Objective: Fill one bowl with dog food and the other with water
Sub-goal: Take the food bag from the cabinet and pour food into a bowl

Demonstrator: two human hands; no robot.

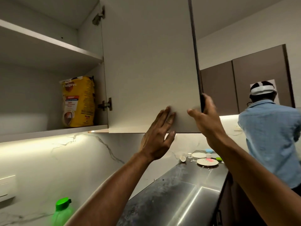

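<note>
Bag (79,101) w/ blurred label, yellow, in cupboard (48,131).

A matt, smooth laminate is seen on the cabinet door (149,66) and shelves (48,44). The food bag (79,101) is shown as glossy, crinkled plastic. The wall (48,159) is finished in polished veined marble, the counter (162,193) in dark speckled stone. The bottle (62,212) is made of translucent green plastic.

We see a green bottle (62,211) by the marble wall, plates (207,161) and cups (183,159) on our dark counter (162,193), a person in a blue shirt (270,142) beyond
</note>
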